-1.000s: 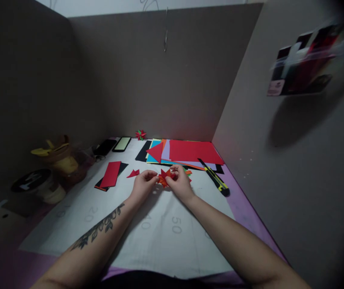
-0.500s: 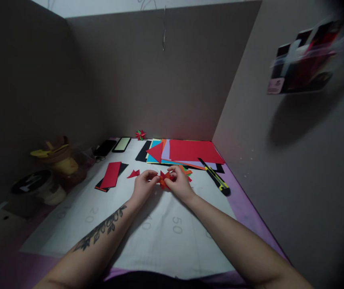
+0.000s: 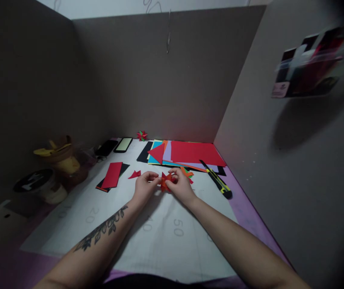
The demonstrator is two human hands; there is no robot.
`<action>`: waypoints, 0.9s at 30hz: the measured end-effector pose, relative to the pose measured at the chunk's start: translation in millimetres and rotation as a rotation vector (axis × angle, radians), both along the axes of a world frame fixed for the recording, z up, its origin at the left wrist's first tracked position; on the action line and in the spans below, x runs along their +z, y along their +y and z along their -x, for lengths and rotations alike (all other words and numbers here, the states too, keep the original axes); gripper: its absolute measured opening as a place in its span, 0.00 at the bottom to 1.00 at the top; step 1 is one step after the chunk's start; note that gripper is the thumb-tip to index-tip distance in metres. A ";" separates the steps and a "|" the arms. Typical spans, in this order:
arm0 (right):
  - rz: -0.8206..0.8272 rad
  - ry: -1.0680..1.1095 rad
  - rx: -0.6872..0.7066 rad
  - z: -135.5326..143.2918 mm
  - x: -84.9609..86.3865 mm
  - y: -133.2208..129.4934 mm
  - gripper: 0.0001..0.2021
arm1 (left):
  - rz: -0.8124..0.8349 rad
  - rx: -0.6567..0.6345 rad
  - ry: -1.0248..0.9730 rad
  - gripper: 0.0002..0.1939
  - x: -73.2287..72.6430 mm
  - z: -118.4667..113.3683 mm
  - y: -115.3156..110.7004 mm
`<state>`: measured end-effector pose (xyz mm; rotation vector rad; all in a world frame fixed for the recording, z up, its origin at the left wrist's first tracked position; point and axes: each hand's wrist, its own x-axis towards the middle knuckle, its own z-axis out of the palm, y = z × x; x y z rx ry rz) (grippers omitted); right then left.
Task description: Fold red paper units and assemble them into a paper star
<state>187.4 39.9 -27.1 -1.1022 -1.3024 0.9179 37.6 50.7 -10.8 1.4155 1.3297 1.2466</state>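
Observation:
Between my two hands, above the middle of the white sheet, is a small red-orange folded paper star (image 3: pixel 166 182). My left hand (image 3: pixel 145 185) pinches its left side, and my right hand (image 3: pixel 182 185) grips its right side with thumb and fingers. Just left of my left hand lies a small red folded piece (image 3: pixel 135 174). Orange and green paper pieces (image 3: pixel 187 172) lie behind my right hand, partly hidden by it. A red paper strip (image 3: pixel 112 175) rests on black strips farther left.
Coloured sheets (image 3: pixel 196 152) are stacked at the back, a red triangle on them. A yellow-black cutter (image 3: pixel 216 180) lies right. Two phones (image 3: pixel 123 145) and a red-green star (image 3: pixel 142 135) are at the back left; containers (image 3: pixel 43 186) stand at the left.
The view has shifted slightly. The star between my hands looks turned a little, with more of its points showing; both hands still hold it.

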 end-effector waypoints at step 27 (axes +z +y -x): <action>0.096 0.230 0.155 5.0 -1.3 1.1 0.19 | 0.246 -0.220 -0.354 0.14 4.9 -5.9 -8.2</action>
